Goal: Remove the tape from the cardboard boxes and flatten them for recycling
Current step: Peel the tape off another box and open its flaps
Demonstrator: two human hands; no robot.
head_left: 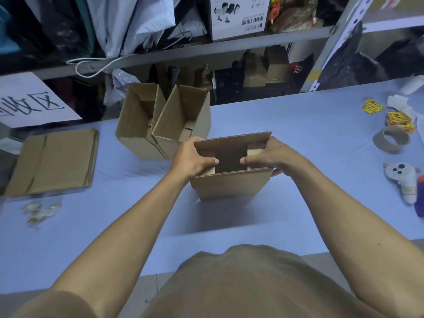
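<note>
Both arms reach forward over counter (298, 138), forearms converging on open box (229, 184) held just above blue surface, shadow beneath. Left hand (192, 157) grasping box's left wall, thumb hooked inside, fingers outside. Right hand (268, 157) grasping right wall, thumb inside, fingertips curling around outer corner. Box mouth faces up, inner flaps visible. Two more open boxes (165, 125) stand touching each other behind it. Flattened cardboard stack (55, 161) lies far left. Empty tape core (391, 138) sits far right.

open brown cardboard box (230, 183) upright on table
</note>
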